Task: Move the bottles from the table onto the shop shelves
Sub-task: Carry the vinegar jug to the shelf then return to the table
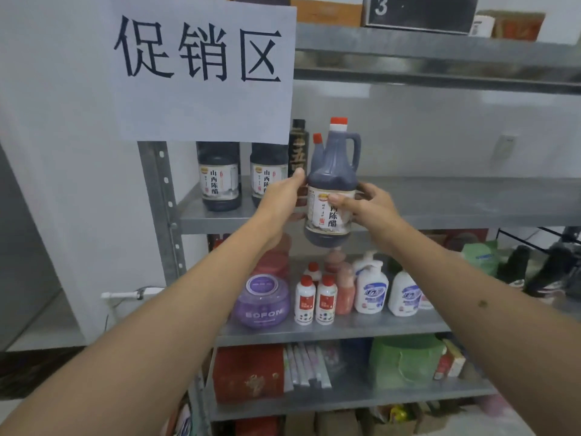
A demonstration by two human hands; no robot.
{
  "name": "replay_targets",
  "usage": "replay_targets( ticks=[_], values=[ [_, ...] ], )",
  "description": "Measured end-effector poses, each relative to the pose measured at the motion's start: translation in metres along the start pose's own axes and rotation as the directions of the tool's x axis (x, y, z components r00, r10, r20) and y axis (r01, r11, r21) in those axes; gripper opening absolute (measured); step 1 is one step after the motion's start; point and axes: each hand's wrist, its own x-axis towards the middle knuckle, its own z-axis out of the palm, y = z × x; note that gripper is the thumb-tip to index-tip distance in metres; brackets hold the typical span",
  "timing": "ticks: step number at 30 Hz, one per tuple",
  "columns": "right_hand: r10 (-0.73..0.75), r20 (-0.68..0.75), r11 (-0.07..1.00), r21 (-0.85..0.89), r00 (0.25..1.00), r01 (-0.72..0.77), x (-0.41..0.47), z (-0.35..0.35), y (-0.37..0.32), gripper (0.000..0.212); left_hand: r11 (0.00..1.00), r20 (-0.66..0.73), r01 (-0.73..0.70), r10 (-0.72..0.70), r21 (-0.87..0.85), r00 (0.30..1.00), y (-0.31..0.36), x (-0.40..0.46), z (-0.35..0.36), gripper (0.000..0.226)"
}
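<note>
Vinegar bottle (330,184): dark, red-capped, handled, white-labelled; fingers of both hands (283,196) (367,204) curl round it.

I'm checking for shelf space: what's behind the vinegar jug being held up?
Behind the vinegar jug, held by the left hand and right hand, a second red-capped bottle peeks out beside a tall dark bottle. Their lower parts are hidden.

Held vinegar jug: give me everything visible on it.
The vinegar jug is dark, plastic-looking, with a red cap, white collar and a loop handle at upper right. A pale label with Chinese characters wraps its lower body. It is upright, full of dark liquid, held in front of the middle shelf. The left hand and right hand grip its sides.
</note>
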Motion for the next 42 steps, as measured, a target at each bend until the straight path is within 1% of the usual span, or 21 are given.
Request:
replay_targets(
  ticks=[1,3,6,8,11,13,16,19,23,25,27,32,36,42],
  values=[
    [-0.013,0.0,1.0,0.002,1.0,0.013,0.016,-0.001,0.0,0.06,0.998,-0.008,0.015,-0.015,-0.067,1.0,0.003,0.013,0.002,0.042],
    [-0.034,0.005,0.999,0.01,0.999,0.034,0.039,-0.003,0.0,0.057,0.989,-0.013,0.031,-0.033,-0.144,0.999,0.005,0.031,0.005,0.043],
    [-0.059,0.024,0.998,0.01,0.998,0.058,0.079,-0.007,0.005,0.056,0.986,-0.005,0.036,-0.037,-0.164,0.999,0.003,0.058,0.014,0.031],
    [-0.059,0.035,0.998,0.0,0.998,0.059,0.103,-0.007,0.01,0.058,0.988,0.003,0.035,-0.035,-0.148,0.999,0.002,0.071,0.018,0.031],
    [-0.052,0.069,0.998,-0.022,0.996,0.054,0.137,-0.004,0.017,0.061,0.997,-0.009,0.007,-0.008,-0.083,1.0,0.005,0.09,0.023,0.048],
    [-0.054,0.094,0.998,-0.016,0.994,0.056,0.15,0.001,0.023,0.061,0.999,0.006,-0.003,0.004,-0.045,1.0,0.006,0.097,0.024,0.055],
    [-0.058,0.134,0.998,0.017,0.989,0.056,0.168,0.01,0.031,0.058,1.0,0.014,-0.015,0.016,-0.016,1.0,0.007,0.107,0.026,0.054],
    [-0.054,0.137,0.998,0.022,0.989,0.052,0.177,0.02,0.037,0.057,1.0,-0.021,0.003,-0.003,-0.003,1.0,0.004,0.117,0.024,0.049],
    [-0.033,0.15,0.999,0.037,0.988,0.028,0.182,0.028,0.042,0.057,0.999,-0.022,0.033,-0.033,0.025,0.999,0.0,0.124,0.021,0.061],
    [-0.029,0.16,0.999,0.045,0.987,0.022,0.183,0.029,0.042,0.058,0.997,-0.013,0.037,-0.036,0.065,0.999,0.0,0.125,0.021,0.057],
    [-0.024,0.167,0.999,0.032,0.986,0.018,0.183,0.027,0.042,0.058,0.995,-0.008,0.047,-0.047,0.085,0.999,0.002,0.124,0.022,0.059],
    [0.007,0.201,1.0,0.022,0.98,-0.012,0.181,0.022,0.041,0.064,0.998,0.01,0.017,-0.018,0.062,1.0,0.001,0.123,0.026,0.049],
    [0.029,0.22,1.0,-0.001,0.975,-0.029,0.176,0.022,0.037,0.066,0.996,0.005,0.023,-0.024,0.09,1.0,-0.002,0.122,0.025,0.063],
    [0.06,0.207,0.998,-0.046,0.976,-0.051,0.16,0.023,0.026,0.066,0.992,0.01,0.017,-0.019,0.127,1.0,0.001,0.107,0.025,0.06]
  ],
)
